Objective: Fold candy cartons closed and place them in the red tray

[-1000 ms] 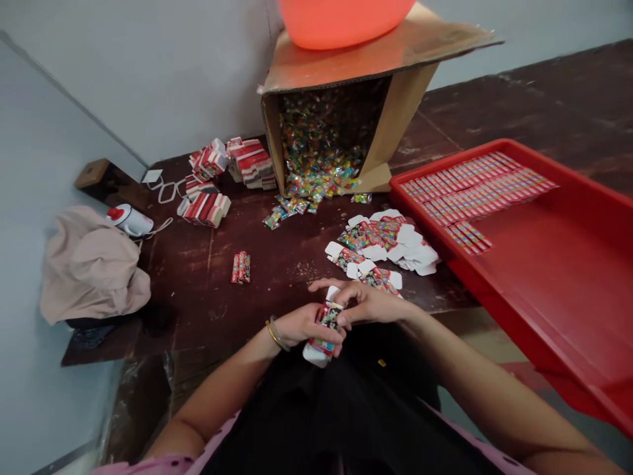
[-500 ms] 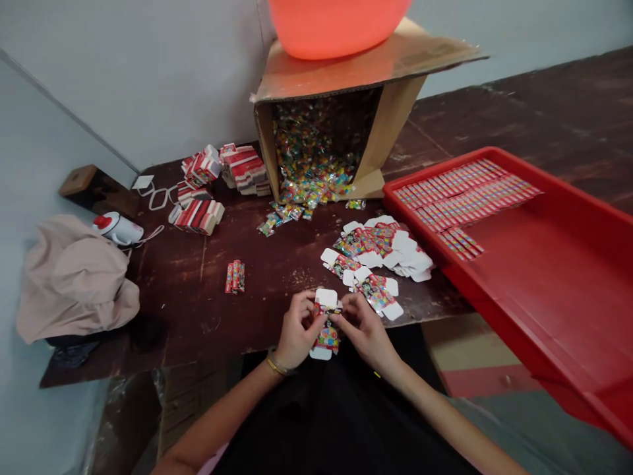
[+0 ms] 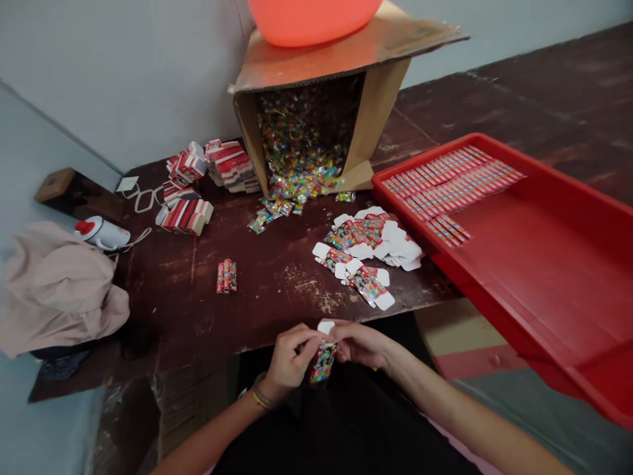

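Observation:
Both hands meet just below the table's front edge over my lap. My left hand (image 3: pixel 289 359) and my right hand (image 3: pixel 361 343) pinch one small printed carton (image 3: pixel 322 361), colourful with a white flap at its top. On the dark wooden table (image 3: pixel 277 284) just beyond lies a pile of flat carton blanks (image 3: pixel 368 251). A few folded cartons (image 3: pixel 226 276) lie to the left of it. Loose wrapped candies (image 3: pixel 297 191) spill from a tipped cardboard box (image 3: pixel 376 99).
A red tray (image 3: pixel 544 264) at the right holds rows of filled cartons (image 3: pixel 450 188). Stacks of red-and-white packs (image 3: pixel 198 191), a white bottle with a red cap (image 3: pixel 101 232) and a beige cloth (image 3: pixel 54 290) sit at the left. An orange basin (image 3: pixel 311 20) rests on the box.
Both hands have dropped lower, off the table edge toward my lap, still working the same carton. It now looks narrower, held more upright. The view has shifted slightly left.

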`<action>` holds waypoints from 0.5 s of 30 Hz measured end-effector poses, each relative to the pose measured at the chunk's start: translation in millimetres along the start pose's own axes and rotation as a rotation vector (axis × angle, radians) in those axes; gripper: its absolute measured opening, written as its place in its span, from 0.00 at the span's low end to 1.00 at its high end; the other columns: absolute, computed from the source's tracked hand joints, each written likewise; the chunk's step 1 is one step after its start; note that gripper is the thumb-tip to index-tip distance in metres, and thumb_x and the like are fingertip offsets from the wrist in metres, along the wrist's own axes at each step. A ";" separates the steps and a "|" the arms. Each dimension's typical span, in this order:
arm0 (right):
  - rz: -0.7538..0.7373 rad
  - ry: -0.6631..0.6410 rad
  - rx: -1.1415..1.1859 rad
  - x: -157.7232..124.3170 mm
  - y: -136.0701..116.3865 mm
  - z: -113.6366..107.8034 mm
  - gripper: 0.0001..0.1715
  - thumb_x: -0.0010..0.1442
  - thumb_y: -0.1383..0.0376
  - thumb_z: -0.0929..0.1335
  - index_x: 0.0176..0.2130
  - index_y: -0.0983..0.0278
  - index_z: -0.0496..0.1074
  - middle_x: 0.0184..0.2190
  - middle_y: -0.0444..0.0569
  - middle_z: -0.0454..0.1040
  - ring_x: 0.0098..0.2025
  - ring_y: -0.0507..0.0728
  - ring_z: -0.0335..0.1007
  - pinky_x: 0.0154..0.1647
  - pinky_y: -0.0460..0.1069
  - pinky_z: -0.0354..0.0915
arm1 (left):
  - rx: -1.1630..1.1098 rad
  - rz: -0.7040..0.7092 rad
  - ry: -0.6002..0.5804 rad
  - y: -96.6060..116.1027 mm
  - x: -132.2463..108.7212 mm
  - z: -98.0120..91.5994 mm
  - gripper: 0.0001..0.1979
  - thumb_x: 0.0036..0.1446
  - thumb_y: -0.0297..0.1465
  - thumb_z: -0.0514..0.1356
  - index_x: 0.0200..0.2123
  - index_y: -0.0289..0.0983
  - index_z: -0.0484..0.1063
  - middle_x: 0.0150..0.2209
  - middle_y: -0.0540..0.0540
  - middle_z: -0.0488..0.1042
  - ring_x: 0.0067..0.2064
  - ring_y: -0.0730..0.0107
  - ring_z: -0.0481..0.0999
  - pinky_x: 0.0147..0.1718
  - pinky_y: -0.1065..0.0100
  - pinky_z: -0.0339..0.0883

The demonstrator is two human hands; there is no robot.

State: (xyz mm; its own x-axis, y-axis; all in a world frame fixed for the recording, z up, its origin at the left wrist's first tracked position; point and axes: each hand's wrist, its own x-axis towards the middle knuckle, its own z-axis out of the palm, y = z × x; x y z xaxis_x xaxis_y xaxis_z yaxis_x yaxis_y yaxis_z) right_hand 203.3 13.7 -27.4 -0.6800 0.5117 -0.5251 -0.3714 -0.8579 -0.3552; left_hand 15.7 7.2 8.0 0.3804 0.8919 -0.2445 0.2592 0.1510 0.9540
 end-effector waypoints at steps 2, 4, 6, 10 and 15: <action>-0.003 -0.001 -0.149 3.2 -5.1 5.0 0.16 0.42 0.68 0.74 0.34 0.67 0.69 0.26 0.42 0.71 0.24 0.47 0.65 0.20 0.39 0.60 | -0.148 -0.103 0.074 -3.0 0.1 1.8 0.18 0.55 0.36 0.59 0.49 0.38 0.69 0.27 0.51 0.70 0.27 0.75 0.67 0.29 0.73 0.59; -0.062 0.029 -0.311 5.5 -6.7 10.7 0.16 0.44 0.65 0.74 0.34 0.67 0.71 0.26 0.43 0.71 0.25 0.48 0.66 0.21 0.40 0.61 | -0.367 -0.248 0.040 -11.0 1.6 3.0 0.27 0.52 0.35 0.60 0.56 0.38 0.61 0.28 0.52 0.70 0.28 0.74 0.68 0.30 0.73 0.61; -0.197 0.084 -0.498 7.1 -5.4 15.8 0.16 0.48 0.59 0.74 0.32 0.68 0.72 0.26 0.44 0.70 0.25 0.49 0.65 0.23 0.42 0.61 | -0.594 -0.422 -0.080 -21.3 3.3 3.2 0.28 0.51 0.39 0.58 0.54 0.35 0.62 0.30 0.48 0.72 0.30 0.70 0.71 0.32 0.70 0.63; -0.465 0.163 -0.806 8.3 -2.1 22.4 0.30 0.64 0.49 0.61 0.23 0.68 0.71 0.23 0.44 0.66 0.23 0.48 0.60 0.24 0.44 0.57 | -0.843 -0.609 -0.252 -35.3 4.3 0.2 0.28 0.50 0.44 0.54 0.49 0.29 0.66 0.32 0.39 0.75 0.29 0.62 0.74 0.29 0.65 0.66; -0.451 0.166 -0.891 9.4 -5.2 26.8 0.29 0.63 0.49 0.62 0.24 0.67 0.74 0.22 0.44 0.68 0.23 0.49 0.61 0.24 0.44 0.56 | -0.879 -0.568 -0.292 -39.1 5.5 -5.0 0.27 0.51 0.42 0.55 0.48 0.28 0.68 0.31 0.38 0.76 0.28 0.60 0.76 0.28 0.64 0.67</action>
State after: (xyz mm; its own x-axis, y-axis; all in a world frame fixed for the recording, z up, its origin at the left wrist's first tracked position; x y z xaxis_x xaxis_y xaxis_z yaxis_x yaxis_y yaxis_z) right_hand 181.9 21.7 -9.7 -0.4708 0.8379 -0.2761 0.0816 -0.2703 -0.9593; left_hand 3.2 8.4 -29.8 0.6324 0.4771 -0.6103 -0.2178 0.8655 0.4510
